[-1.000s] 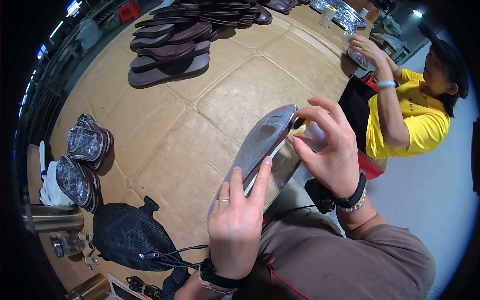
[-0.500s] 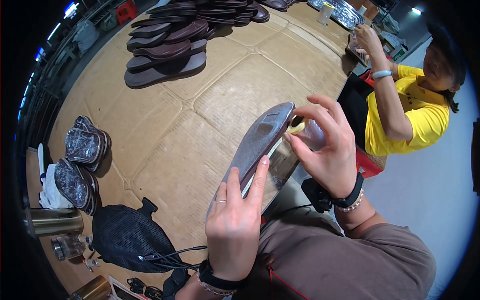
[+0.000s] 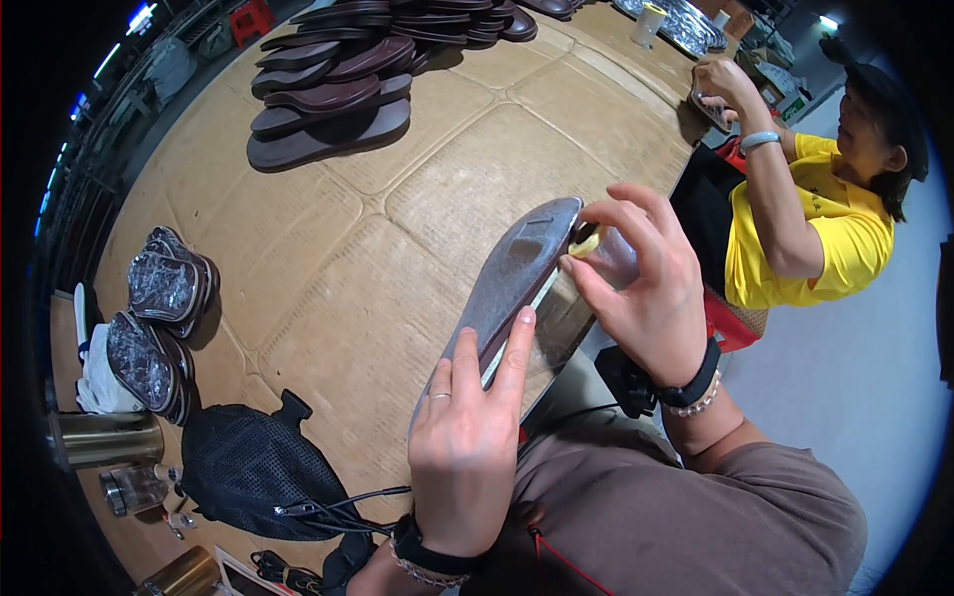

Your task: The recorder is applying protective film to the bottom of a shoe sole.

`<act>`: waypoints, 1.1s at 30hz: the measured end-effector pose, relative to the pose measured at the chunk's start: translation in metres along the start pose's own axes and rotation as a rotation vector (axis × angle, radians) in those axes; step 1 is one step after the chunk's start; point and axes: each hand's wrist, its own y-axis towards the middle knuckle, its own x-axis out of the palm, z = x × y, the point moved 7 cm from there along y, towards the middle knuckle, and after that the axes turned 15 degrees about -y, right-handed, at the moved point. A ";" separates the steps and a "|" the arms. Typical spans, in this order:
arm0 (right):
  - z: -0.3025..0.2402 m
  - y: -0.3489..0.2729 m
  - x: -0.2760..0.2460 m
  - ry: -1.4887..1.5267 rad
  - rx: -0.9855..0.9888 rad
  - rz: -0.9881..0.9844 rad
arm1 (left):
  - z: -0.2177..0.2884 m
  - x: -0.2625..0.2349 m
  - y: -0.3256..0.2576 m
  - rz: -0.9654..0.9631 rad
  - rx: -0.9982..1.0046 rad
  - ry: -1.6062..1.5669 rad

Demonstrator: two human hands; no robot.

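A dark brown shoe sole (image 3: 517,260) lies slantwise in front of me, toe end up and to the right, with a pale strip along its near edge. Flat along its lower half are the fingers of my left hand (image 3: 462,437); the index finger presses the side edge, and the thumb is hidden. At the toe my right hand (image 3: 651,288) curls its thumb and index finger round a small roll of clear film (image 3: 618,260) with a yellow rim. The roll touches or nearly touches the toe edge, partly behind my fingers.
Brown soles (image 3: 333,129) are piled at the far left. Film-wrapped soles (image 3: 149,363) and a black mesh bag (image 3: 258,472) sit at the left. A metal flask (image 3: 109,439) stands beyond the bag. A co-worker in a yellow shirt (image 3: 795,219) sits at the right, handling another piece.
My right hand and the film roll have shifted slightly up and left along the toe edge. My left hand stays put. The co-worker's head has turned.
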 end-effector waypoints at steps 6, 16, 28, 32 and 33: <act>0.002 0.011 0.012 0.103 -0.056 -0.115 | -0.006 -0.003 0.004 -0.122 -0.049 -0.121; -0.002 0.012 0.015 0.205 -0.245 -0.339 | -0.026 -0.032 -0.011 -0.301 -0.030 -0.206; -0.014 -0.002 0.019 0.320 -0.044 -0.398 | -0.013 -0.036 -0.012 -0.203 -0.090 -0.048; -0.015 -0.007 0.015 0.304 -0.023 -0.367 | 0.001 -0.023 -0.004 -0.141 -0.054 -0.119; -0.015 -0.008 0.015 0.298 -0.030 -0.353 | 0.004 -0.022 -0.002 -0.093 -0.039 -0.173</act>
